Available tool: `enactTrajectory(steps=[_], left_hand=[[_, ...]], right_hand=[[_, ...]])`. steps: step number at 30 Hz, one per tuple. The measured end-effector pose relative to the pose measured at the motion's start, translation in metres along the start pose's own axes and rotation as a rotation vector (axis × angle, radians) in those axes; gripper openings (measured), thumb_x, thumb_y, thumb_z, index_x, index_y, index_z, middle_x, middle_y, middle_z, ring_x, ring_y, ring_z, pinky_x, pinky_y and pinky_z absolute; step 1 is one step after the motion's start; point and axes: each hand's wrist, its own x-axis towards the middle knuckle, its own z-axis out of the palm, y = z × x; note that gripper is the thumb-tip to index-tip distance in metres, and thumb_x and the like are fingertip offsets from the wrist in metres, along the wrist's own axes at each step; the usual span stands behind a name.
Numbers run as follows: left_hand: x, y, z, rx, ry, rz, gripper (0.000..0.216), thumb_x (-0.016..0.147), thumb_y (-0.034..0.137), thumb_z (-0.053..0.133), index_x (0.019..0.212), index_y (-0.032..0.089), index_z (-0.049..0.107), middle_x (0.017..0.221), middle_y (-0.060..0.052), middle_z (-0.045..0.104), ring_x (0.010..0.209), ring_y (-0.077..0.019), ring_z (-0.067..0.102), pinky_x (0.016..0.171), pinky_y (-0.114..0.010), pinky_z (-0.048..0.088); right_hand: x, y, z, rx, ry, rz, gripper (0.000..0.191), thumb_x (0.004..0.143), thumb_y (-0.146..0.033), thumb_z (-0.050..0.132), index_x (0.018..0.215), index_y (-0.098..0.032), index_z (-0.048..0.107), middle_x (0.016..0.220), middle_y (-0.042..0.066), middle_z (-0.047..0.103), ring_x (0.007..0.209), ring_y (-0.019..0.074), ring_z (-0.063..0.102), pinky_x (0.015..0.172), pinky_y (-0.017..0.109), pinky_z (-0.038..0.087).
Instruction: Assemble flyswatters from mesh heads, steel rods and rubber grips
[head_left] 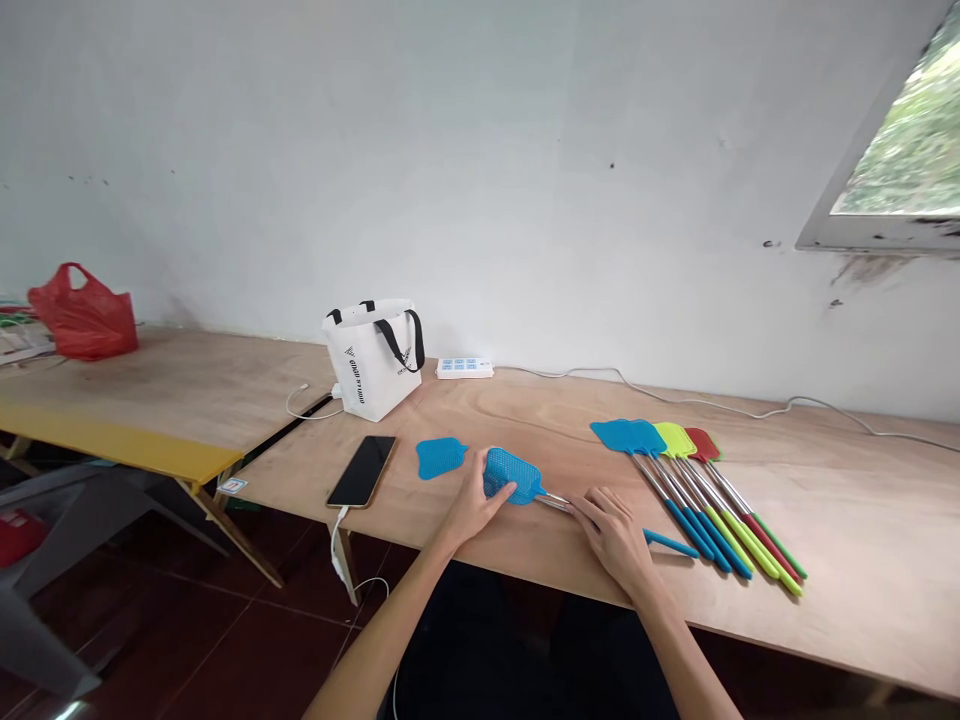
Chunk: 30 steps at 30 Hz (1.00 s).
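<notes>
A blue fly swatter (517,477) lies on the plywood table (862,540) in front of me. My left hand (474,503) grips its mesh head, fingers curled round the edge. My right hand (613,533) is closed over its metal shaft; the blue handle end sticks out to the right of the hand. A loose blue swatter head (440,457) lies flat just left of my left hand.
A row of several fly swatters (697,495), blue, green and red, lies to the right. A phone (362,470) on a cable, a white tote bag (375,358) and a power strip (464,368) sit left and behind. A red plastic bag (82,312) rests on the neighbouring table.
</notes>
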Motion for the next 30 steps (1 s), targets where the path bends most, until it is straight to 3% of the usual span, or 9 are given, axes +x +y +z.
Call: enactTrajectory(steps=[5,13,18,22,26,30], left_hand=[[-0.001,0.004,0.001,0.041,-0.044,-0.025,0.045,0.093,0.042,0.064,0.128,0.024,0.040,0.116,-0.009,0.058,0.109,-0.0257,0.061,0.098,-0.044,0.050],[-0.004,-0.003,-0.002,-0.004,-0.137,0.020,0.049,0.095,0.042,0.063,0.131,0.023,0.037,0.114,-0.007,0.056,0.107,-0.0235,0.059,0.099,-0.043,0.050],[-0.001,-0.002,0.006,-0.006,0.002,0.077,0.038,0.098,0.037,0.059,0.131,0.024,0.044,0.128,-0.011,0.055,0.121,-0.0249,0.056,0.107,-0.044,0.045],[0.005,-0.007,0.006,0.019,0.127,0.053,0.051,0.096,0.036,0.061,0.141,0.026,0.042,0.143,-0.012,0.051,0.136,-0.0286,0.048,0.114,-0.047,0.039],[0.011,-0.026,-0.003,0.074,0.286,-0.031,0.063,0.095,0.036,0.062,0.150,0.025,0.033,0.150,-0.014,0.045,0.140,-0.0307,0.044,0.116,-0.050,0.036],[0.012,-0.044,-0.007,0.200,0.229,-0.094,0.082,0.090,0.028,0.065,0.159,0.026,0.020,0.161,-0.016,0.033,0.151,-0.0340,0.028,0.121,-0.056,0.025]], right_hand=[[0.002,-0.008,-0.006,0.001,-0.010,-0.033,0.038,0.107,-0.033,0.037,0.100,-0.023,0.073,0.079,0.005,0.062,0.079,0.0206,0.056,0.073,0.032,0.040],[-0.002,-0.005,-0.005,-0.022,0.056,-0.073,0.034,0.106,-0.025,0.041,0.102,-0.023,0.074,0.080,0.005,0.060,0.078,0.0200,0.054,0.073,0.032,0.040],[-0.001,-0.001,0.000,-0.078,0.095,-0.055,0.030,0.105,-0.027,0.045,0.120,-0.026,0.070,0.087,0.005,0.064,0.083,0.0212,0.057,0.080,0.035,0.042],[0.000,0.002,0.002,-0.112,0.150,-0.006,0.040,0.103,-0.024,0.042,0.140,-0.029,0.058,0.109,0.009,0.067,0.101,0.0251,0.060,0.090,0.041,0.044],[-0.002,0.003,0.005,-0.106,0.142,-0.009,0.033,0.102,-0.022,0.043,0.122,-0.029,0.068,0.131,0.010,0.062,0.119,0.0281,0.057,0.097,0.046,0.044],[-0.002,0.000,0.008,-0.093,0.022,-0.020,0.030,0.104,-0.031,0.044,0.119,-0.030,0.069,0.139,0.008,0.060,0.130,0.0293,0.053,0.104,0.050,0.042]])
